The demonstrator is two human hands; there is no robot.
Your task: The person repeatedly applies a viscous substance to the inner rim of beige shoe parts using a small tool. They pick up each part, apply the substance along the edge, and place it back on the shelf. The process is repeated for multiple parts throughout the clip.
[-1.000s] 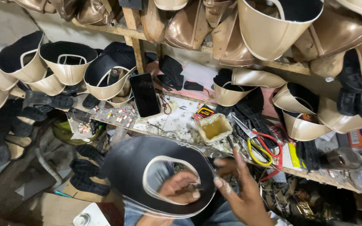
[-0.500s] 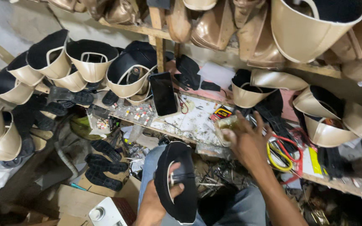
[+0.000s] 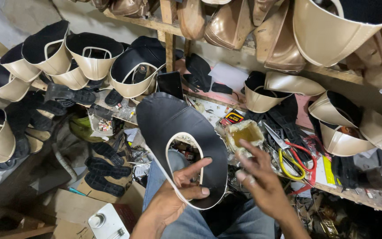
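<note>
My left hand (image 3: pixel 180 194) grasps the black shoe upper (image 3: pixel 177 132) by its near edge, held over my lap. My right hand (image 3: pixel 259 177) hovers released, fingers spread, near the glue tub (image 3: pixel 245 134).

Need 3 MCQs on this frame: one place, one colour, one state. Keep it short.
1. Where is the glue tub?
A. On the floor
B. On the bench, left of the scissors
C. On the top shelf

2. What colour is the shoe upper piece that is held?
A. Black with a pale edge
B. Red
C. Gold

3. What is the left hand doing?
A. Resting flat
B. Gripping the piece, thumb through its opening
C. Holding scissors

Answers: B, tub sits beside the red and yellow scissors; A, dark face, cream rim; B, thumb crosses the cut-out while the right hand hovers free.
</note>
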